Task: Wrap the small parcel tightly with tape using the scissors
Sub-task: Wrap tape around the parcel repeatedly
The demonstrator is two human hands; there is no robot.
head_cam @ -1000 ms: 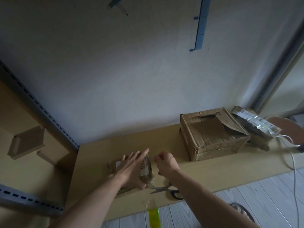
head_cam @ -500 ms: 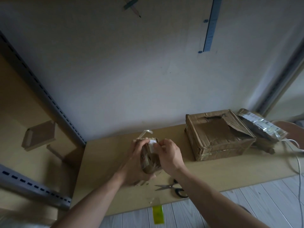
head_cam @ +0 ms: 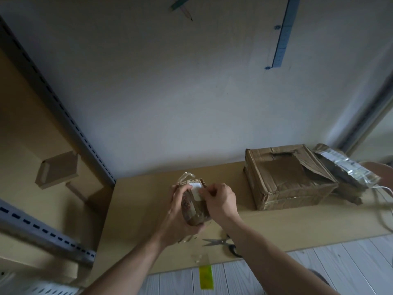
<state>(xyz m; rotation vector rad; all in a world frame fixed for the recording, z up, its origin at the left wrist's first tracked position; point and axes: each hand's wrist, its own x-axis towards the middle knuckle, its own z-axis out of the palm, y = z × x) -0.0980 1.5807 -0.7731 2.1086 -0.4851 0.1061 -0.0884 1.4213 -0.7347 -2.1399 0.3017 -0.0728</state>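
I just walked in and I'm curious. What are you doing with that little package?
A person holds a small parcel over the table with both hands. The left hand grips its side and bottom; the right hand pinches near the white label on top. The scissors lie untouched on the table.

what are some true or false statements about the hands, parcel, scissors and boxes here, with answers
1. Both hands are on the small parcel. True: the left hand grips its side, the right hand pinches at its top.
2. The scissors are in the right hand. False: they lie untouched on the table, near its front edge.
3. The large cardboard box stands left of the parcel. False: it stands to the right.
4. A silvery bag lies beside that box. True.
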